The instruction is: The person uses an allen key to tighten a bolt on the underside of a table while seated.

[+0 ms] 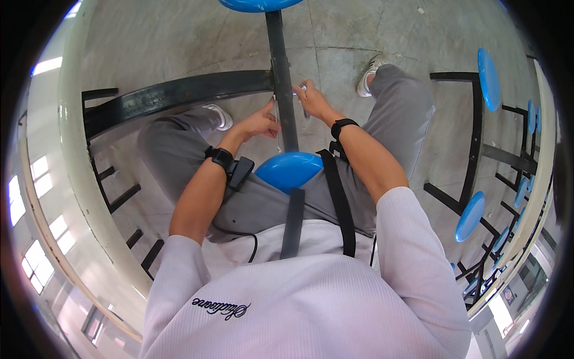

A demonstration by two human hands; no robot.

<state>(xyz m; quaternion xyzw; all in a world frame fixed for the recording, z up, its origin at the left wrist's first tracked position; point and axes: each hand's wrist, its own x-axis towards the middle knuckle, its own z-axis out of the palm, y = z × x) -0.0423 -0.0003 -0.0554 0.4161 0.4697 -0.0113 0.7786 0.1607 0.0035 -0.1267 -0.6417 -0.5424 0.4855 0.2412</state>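
Observation:
Between my knees runs a black metal bar (283, 72), joining two round blue seats; the nearer blue seat (290, 170) is right in front of my lap. My left hand (260, 124) is at the bar's left side, index finger stretched along it and the other fingers curled. A thin silvery rod (277, 136) lies along that side, at my left fingertips. On the bar's right side, my right hand (314, 103) is closed around a small silvery metal tool (307, 112), its fingertips close to the bar. The tool's exact kind is too small to make out.
A thick black beam (179, 93) joins the bar from the left, under a pale table edge (75, 155). The far blue seat (260, 5) is at the top. To the right are more blue seats (488, 79) on black frames. My legs straddle the bar over a concrete floor (359, 27).

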